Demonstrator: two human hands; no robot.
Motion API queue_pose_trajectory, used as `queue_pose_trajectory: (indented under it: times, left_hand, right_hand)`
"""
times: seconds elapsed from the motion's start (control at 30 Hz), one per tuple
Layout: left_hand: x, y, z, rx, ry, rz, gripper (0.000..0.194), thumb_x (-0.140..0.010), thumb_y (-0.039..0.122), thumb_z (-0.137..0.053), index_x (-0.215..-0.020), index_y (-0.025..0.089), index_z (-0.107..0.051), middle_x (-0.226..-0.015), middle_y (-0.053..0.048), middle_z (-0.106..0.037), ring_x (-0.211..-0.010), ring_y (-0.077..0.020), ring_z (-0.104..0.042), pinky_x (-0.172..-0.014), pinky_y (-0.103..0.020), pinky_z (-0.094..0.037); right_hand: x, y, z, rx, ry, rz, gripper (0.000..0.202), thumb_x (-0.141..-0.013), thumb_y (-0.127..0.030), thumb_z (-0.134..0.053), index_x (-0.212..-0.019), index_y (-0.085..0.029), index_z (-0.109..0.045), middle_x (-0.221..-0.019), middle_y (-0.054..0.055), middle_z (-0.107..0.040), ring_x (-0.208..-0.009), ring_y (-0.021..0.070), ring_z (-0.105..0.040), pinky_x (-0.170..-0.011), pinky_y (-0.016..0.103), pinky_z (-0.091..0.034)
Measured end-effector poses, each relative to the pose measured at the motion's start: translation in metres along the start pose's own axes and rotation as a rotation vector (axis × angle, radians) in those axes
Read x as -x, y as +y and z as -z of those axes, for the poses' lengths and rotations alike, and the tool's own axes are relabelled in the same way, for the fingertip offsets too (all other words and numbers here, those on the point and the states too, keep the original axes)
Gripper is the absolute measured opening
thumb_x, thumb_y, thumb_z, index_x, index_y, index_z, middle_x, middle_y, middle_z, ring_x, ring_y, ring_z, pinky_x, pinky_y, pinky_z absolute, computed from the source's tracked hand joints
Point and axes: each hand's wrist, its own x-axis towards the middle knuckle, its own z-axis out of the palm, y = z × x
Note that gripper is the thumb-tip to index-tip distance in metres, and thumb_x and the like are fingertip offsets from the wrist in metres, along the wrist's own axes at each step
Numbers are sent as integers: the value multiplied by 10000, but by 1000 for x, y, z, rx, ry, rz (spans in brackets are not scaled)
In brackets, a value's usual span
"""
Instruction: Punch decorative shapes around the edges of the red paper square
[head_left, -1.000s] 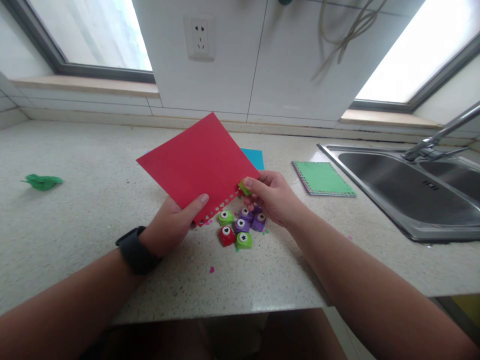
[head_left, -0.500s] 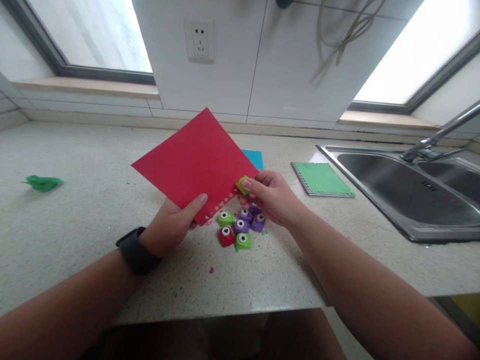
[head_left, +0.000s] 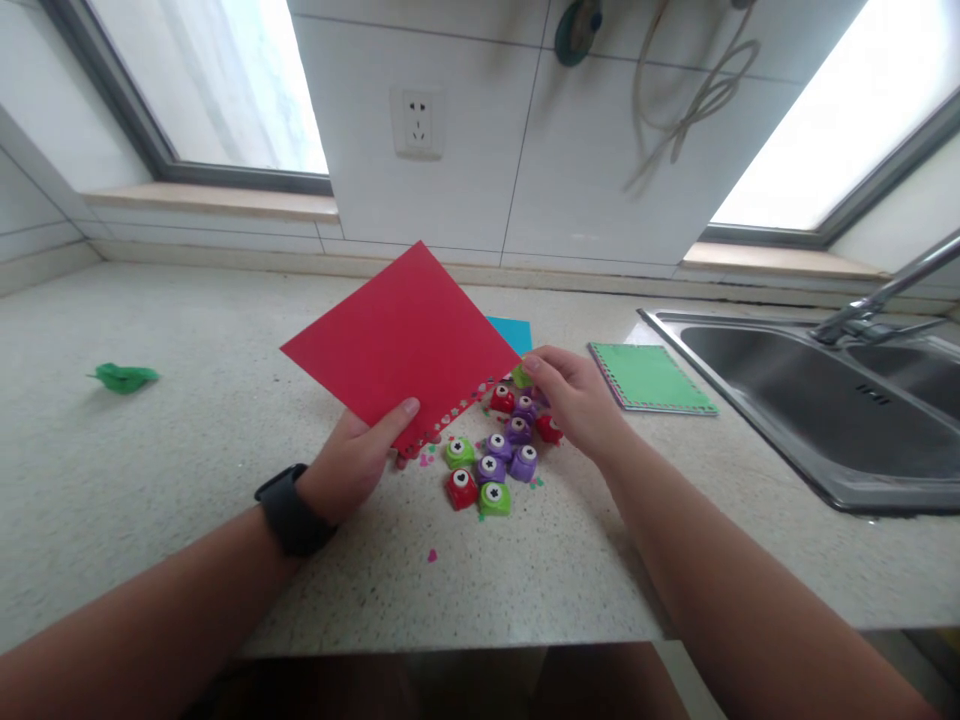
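My left hand [head_left: 367, 445] pinches the near corner of a red sheet of paper [head_left: 405, 340], thumb on top and fingers beneath. A row of small punched holes runs along the sheet's lower right edge. My right hand [head_left: 574, 395] is closed on a lime green craft punch [head_left: 522, 376] beside the sheet's right corner; the fingers hide most of it. Below the sheet, several small craft punches stand clustered on the counter, among them a purple punch [head_left: 491, 469], a red punch [head_left: 461, 488] and a green punch [head_left: 494, 498].
Tiny paper cutouts, one a pink heart [head_left: 432, 556], are scattered on the counter [head_left: 225, 420]. A stack of punched paper, green on top [head_left: 652, 378], lies right, before the steel sink [head_left: 750, 400]. Blue paper [head_left: 514, 334] lies behind the red sheet; a crumpled green item [head_left: 125, 377] lies left.
My right hand has moved right with the green punch, off the punched edge to the sheet's right corner. More punches show beneath it. The whole view has shifted slightly.
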Motion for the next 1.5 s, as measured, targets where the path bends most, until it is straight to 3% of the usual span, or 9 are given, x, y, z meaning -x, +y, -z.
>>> queue_pose_trajectory:
  times: [0.17,0.43,0.6,0.77,0.87,1.0,1.13,1.33,1.5]
  left_hand:
    - [0,-1,0,-56,14,-2,291,-851,435,-705,-792,174,-590,-578,18,-597,-446,-106,-487,-386,-218,-379]
    - [3,6,-1,-67,53,7,336,-806,455,-743,-962,162,-698,-634,-2,-654,-527,-145,-578,-444,-243,-427]
    - [4,7,-1,-50,38,48,428,-815,490,-737,-1095,170,-688,-790,-47,-748,-578,-161,-639,-462,-245,-455]
    - [4,3,1,-44,-44,119,381,-869,498,-681,-1031,154,-662,-662,-46,-744,-478,-137,-609,-431,-219,-413]
    - [3,3,2,-44,-87,133,349,-883,500,-654,-892,151,-646,-614,-59,-735,-455,-130,-604,-429,-213,-410]
    - [3,3,4,-43,-137,160,366,-886,506,-643,-836,143,-641,-541,-44,-692,-434,-122,-588,-435,-215,-439]
    - [3,3,4,-51,-176,142,351,-878,499,-660,-846,150,-636,-508,-15,-654,-421,-123,-581,-424,-216,-446]
    - [4,1,4,-49,-187,131,342,-853,503,-690,-892,168,-634,-507,16,-623,-405,-126,-556,-404,-225,-441]
    - [-1,-2,11,-62,-298,105,421,-878,528,-638,-772,125,-700,-612,-70,-698,-469,-119,-584,-458,-231,-435]
  right_hand:
    - [-1,2,-4,557,-164,185,308,-959,-414,-569,-799,-192,-712,-763,58,-666,-805,222,-553,-770,375,-383]
    - [6,-4,-8,781,-328,225,307,-976,-475,-558,-978,-267,-784,-1021,94,-645,-1039,299,-505,-923,474,-342]
    - [7,-8,-7,832,-384,222,356,-987,-523,-517,-1020,-314,-804,-1017,102,-603,-1036,304,-493,-924,496,-331]
    - [6,-8,-8,861,-378,212,353,-982,-537,-514,-956,-351,-813,-966,91,-611,-1002,305,-501,-886,490,-328]
    - [3,-6,-6,742,-321,208,414,-1007,-459,-472,-812,-257,-776,-879,72,-631,-924,265,-525,-857,443,-343]
    - [-1,-3,-1,225,-82,-13,482,-1011,-473,-401,-706,-184,-636,-683,29,-562,-676,184,-495,-662,334,-368]
    - [0,-4,2,-204,-123,-117,462,-947,-579,-523,-746,-184,-656,-644,1,-544,-601,152,-477,-581,301,-361]
    - [3,-6,-3,-266,-100,-106,283,-843,-480,-717,-792,-203,-732,-701,10,-643,-642,152,-538,-590,286,-405]
    - [2,-5,-4,-288,-29,-102,285,-844,-481,-716,-791,-202,-733,-618,-12,-601,-568,131,-500,-556,279,-399]
